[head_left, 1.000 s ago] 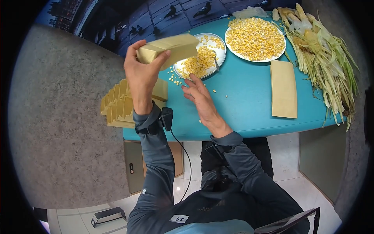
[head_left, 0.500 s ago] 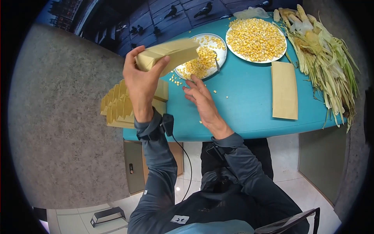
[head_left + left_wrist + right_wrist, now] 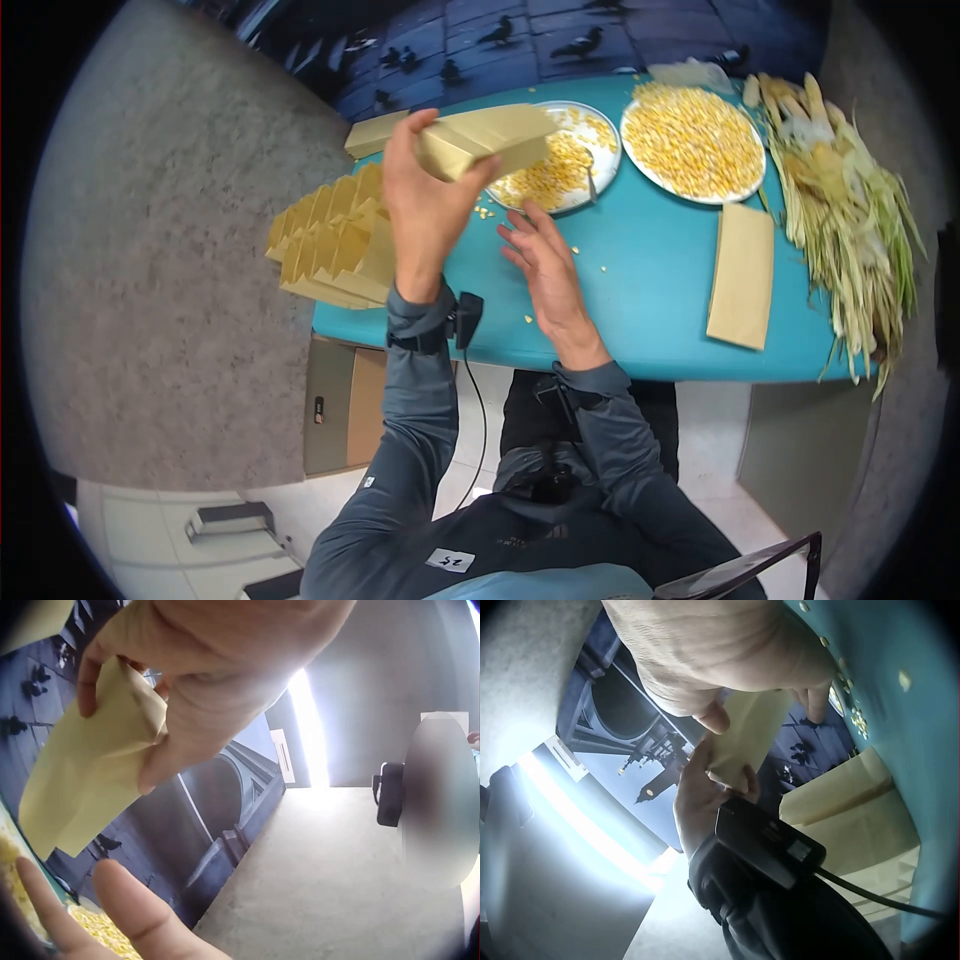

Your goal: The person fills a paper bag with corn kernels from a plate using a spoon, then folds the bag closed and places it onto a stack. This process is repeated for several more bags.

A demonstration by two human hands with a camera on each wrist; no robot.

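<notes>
A tan paper bag (image 3: 490,140) is held up in my left hand (image 3: 430,215), thumb on the near side and fingers on the far side of one end. Its other end points right, over the smaller plate (image 3: 612,150) of loose corn kernels (image 3: 545,180). A spoon (image 3: 592,186) lies at that plate's right side. My right hand (image 3: 552,280) hovers palm up just below the plate's near edge, fingers spread and holding nothing. In the left wrist view, the bag (image 3: 90,765) slants downward, away from the gripping fingers.
Several open paper bags (image 3: 335,250) stand in rows at the table's left end; another bag (image 3: 375,133) is behind them. A larger plate (image 3: 730,200) is heaped with kernels. A flat bag (image 3: 742,275) and corn husks (image 3: 850,230) lie at right. Loose kernels dot the teal table (image 3: 640,310).
The head view has swung, so the table and hands sit further right and lower in the picture. Both hands keep nearly the same pose, the left still holding the bag.
</notes>
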